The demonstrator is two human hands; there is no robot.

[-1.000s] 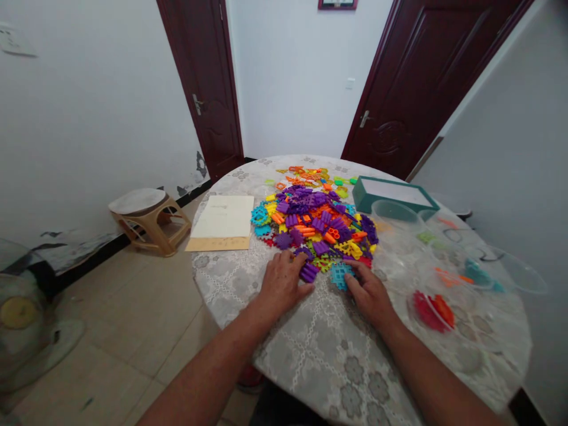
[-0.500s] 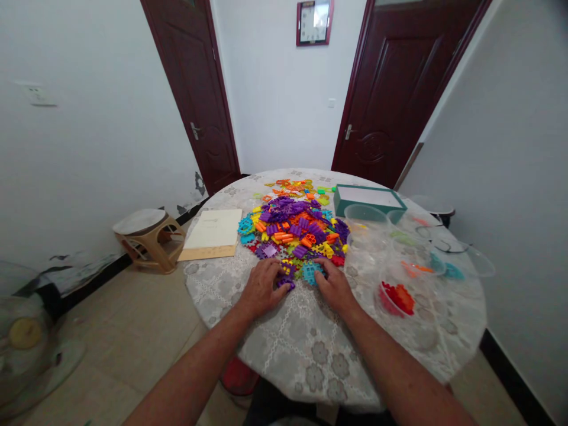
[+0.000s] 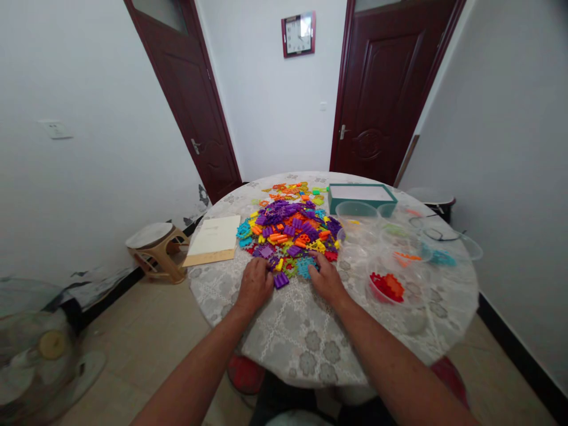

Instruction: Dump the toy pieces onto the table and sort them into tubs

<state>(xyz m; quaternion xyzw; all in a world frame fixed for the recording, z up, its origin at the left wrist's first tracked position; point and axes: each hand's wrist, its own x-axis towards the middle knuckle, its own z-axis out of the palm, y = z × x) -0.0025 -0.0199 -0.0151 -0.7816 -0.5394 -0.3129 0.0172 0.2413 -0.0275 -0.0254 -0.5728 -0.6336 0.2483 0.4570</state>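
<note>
A heap of small plastic building pieces (image 3: 290,231), purple, orange, yellow, blue and green, covers the middle of a round table (image 3: 310,337) with a grey patterned cloth. My left hand (image 3: 255,283) lies palm down at the heap's near edge, fingers spread, next to a loose purple piece (image 3: 281,280). My right hand (image 3: 326,278) rests beside it, fingers reaching into the heap at a light blue grid piece (image 3: 305,267). Neither hand visibly holds anything.
Several clear plastic bowls stand right of the heap; one (image 3: 387,288) holds red and orange pieces. A teal box (image 3: 360,197) sits behind them. A paper pad (image 3: 215,238) lies on the table's left edge. A stool (image 3: 155,248) and a fan (image 3: 39,349) stand on the floor at left.
The camera has tilted up and drawn back, so the clock and door tops show. Both hands stay at the heap's near edge; a purple piece now lies clear beside the left hand.
</note>
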